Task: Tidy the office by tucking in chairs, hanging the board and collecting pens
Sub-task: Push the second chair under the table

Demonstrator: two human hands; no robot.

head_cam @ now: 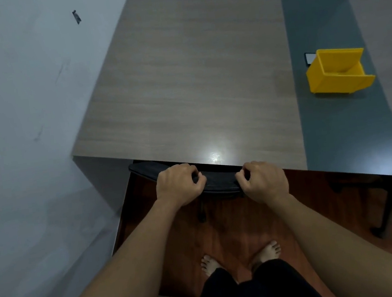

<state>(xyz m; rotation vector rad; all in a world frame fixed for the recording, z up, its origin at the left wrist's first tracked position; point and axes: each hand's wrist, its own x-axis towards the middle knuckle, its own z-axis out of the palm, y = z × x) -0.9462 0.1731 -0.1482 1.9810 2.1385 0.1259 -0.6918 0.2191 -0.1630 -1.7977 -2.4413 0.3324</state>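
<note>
Low in the centre of the frame, the curved black fabric-covered back of an office chair (219, 182) sits right against the near edge of a wide wood-grain laminate table (186, 80), with the rest of the chair pushed out of sight under the tabletop. Both hands rest on top of that backrest. The left hand (178, 186) sits left of centre, its fingers curled over the far side of the black top edge with the thumb tucked toward the fingertips. The right hand (264, 180) mirrors it just to the right, fingers likewise bent down over the edge. A short stretch of the chair's black rim shows between the two hands; how firmly either one grips cannot be told from this angle.

Below the backrest a dark chair leg with a caster (201, 213) stands on the reddish-brown wooden floor (237, 232), and the person's bare feet (240, 257) show near the bottom centre.

A dark grey strip (336, 131) runs down the tabletop at the right of the frame. On it, in the upper right, stands an open yellow plastic storage bin (338, 71), and a small dark flat object with a pale face (309, 58), possibly a phone, lies just behind the bin's left corner. A pale wall (14, 121) fills the left side.
</note>
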